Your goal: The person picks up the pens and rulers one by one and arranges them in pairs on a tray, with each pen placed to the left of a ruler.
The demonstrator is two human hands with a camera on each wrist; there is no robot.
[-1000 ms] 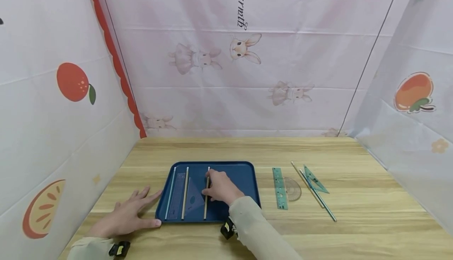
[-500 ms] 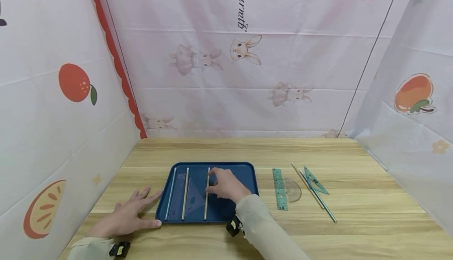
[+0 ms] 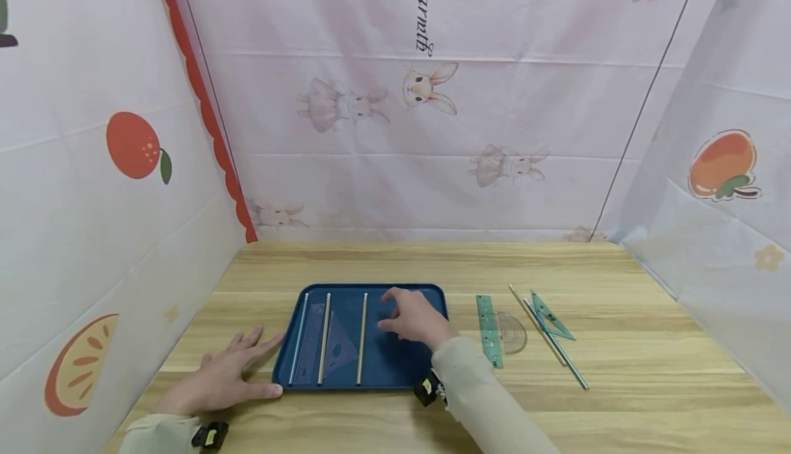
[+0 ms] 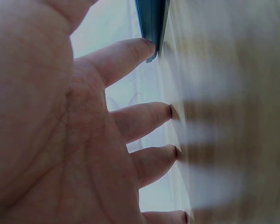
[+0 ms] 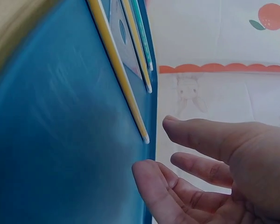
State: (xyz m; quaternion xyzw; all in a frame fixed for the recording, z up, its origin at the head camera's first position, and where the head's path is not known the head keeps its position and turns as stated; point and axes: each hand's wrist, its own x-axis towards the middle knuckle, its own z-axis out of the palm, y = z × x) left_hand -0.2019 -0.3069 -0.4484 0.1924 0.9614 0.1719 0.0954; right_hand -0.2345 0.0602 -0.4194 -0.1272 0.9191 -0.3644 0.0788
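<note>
In the head view a blue tray (image 3: 402,365) lies on the table. My left hand (image 3: 225,377) is spread flat at its left side, thumb and index finger touching the rim. Over the tray's right part hovers my right hand (image 3: 417,318), fingers loosely bent and holding nothing. Just left of it lies a yellow pencil (image 3: 361,344). Further left in the tray are a clear set square (image 3: 342,352), another yellow pencil (image 3: 324,344), a clear ruler (image 3: 309,344) and a green pencil (image 3: 299,344). The right wrist view shows the near yellow pencil (image 5: 119,67) apart from the fingertips.
Right of the tray lie a green ruler (image 3: 489,334), a clear protractor (image 3: 513,332), a yellow pencil (image 3: 522,298), a green pencil (image 3: 575,371) and a green set square (image 3: 555,318). Printed cloth (image 3: 395,186) walls the table's back and sides.
My right hand has let go of the yellow pencil, leaving it in the tray, and has drawn away to the right. My left hand has stayed at the tray's left rim.
</note>
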